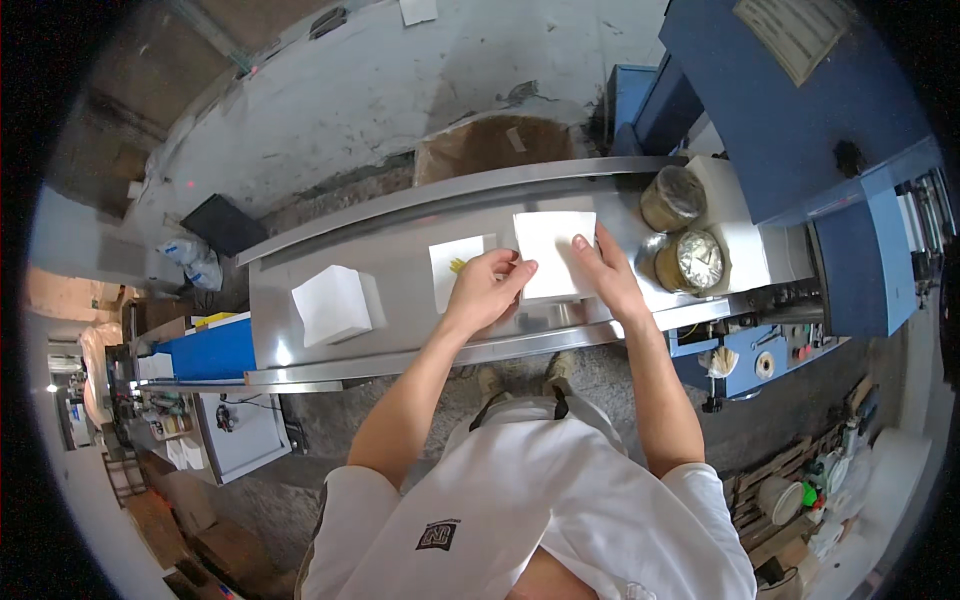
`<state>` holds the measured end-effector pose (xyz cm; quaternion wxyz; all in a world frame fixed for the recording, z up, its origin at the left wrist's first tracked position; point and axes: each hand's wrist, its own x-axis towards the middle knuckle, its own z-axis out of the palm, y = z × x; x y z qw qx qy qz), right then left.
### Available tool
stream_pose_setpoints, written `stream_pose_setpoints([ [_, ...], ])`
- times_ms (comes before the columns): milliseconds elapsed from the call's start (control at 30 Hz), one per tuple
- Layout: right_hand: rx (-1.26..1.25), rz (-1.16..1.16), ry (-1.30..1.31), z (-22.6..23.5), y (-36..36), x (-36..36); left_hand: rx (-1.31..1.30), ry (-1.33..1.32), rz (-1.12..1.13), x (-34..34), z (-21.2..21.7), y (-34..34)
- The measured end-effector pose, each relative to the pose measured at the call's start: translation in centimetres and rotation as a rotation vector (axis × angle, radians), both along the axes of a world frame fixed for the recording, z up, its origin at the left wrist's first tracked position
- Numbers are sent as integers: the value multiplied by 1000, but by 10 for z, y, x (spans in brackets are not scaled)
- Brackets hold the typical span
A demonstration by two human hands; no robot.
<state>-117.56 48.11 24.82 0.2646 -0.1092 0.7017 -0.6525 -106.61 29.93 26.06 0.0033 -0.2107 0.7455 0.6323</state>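
A block of white paper sheets (pixel 548 240) is between my two hands over the steel table. My right hand (pixel 612 275) grips its right side, thumb on top and fingers along the edge. My left hand (pixel 488 290) is closed, thumb and fingers pinched at the block's left edge; its fingertips are partly hidden. Just left of that hand lies a white paper piece (pixel 443 280) with a small yellow mark or object (pixel 457 265), partly covered by the hand. Farther left, a separate stack of white paper (pixel 330 305) rests on the table.
The steel table (pixel 400 235) has raised metal rims. Two round, clear-topped containers (pixel 672 198) stand at its right end, beside a blue machine (pixel 800 120). A brown open box (pixel 495 145) sits behind the table, and a blue panel (pixel 212 350) adjoins its left end.
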Motion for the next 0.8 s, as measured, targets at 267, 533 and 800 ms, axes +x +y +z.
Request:
stream_pose_setpoints([
  [267, 30, 17, 64, -14, 5, -2, -7, -80, 52, -1, 4, 6],
  [533, 28, 38, 36, -6, 4, -2, -192, -53, 87, 9, -36, -34],
  [800, 54, 39, 80, -12, 5, -6, -14, 179, 188, -26, 35, -88],
])
